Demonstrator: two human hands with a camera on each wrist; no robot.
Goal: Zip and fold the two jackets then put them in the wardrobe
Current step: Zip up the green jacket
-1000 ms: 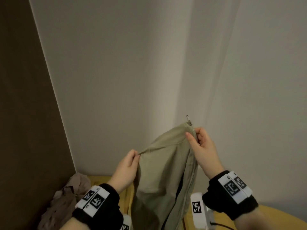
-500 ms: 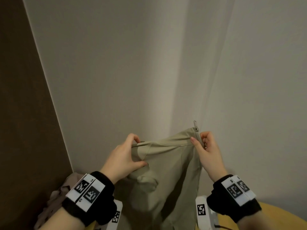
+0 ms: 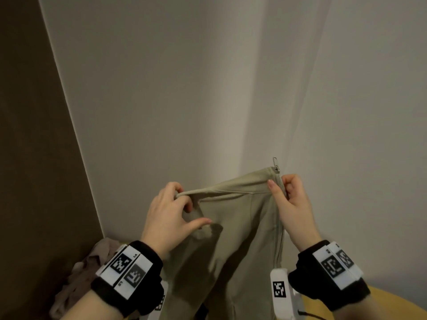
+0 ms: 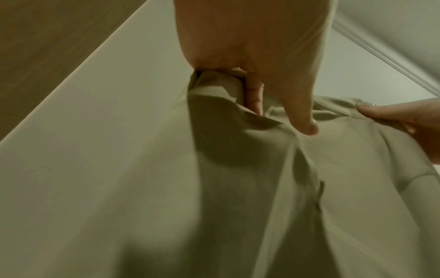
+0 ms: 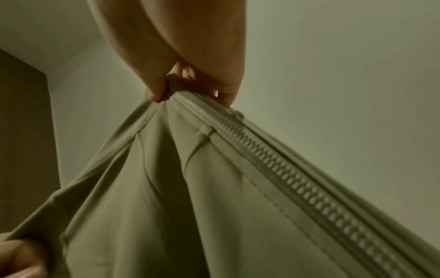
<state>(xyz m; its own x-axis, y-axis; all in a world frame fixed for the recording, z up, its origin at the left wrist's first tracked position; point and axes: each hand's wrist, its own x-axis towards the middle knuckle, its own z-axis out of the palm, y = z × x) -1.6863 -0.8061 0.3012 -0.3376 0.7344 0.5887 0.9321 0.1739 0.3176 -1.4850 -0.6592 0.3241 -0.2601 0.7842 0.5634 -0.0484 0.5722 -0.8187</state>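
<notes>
Jacket in hand: We held the olive jacket up in front of the pale wall, its body hanging down between our wrists.
Left hand: Our left hand gripped the jacket's top edge, fingers curled over the fabric, thumb pressed on the front.
Right hand: Our right hand pinched the top of the closed zip, thumb in front, fingers curled behind.
Zip: The zipper ran shut down the right edge; its metal pull stood up just above our right fingers.
Second jacket: A crumpled brownish jacket lay at the yellow surface's far-left corner, beside the brown panel.
</notes>
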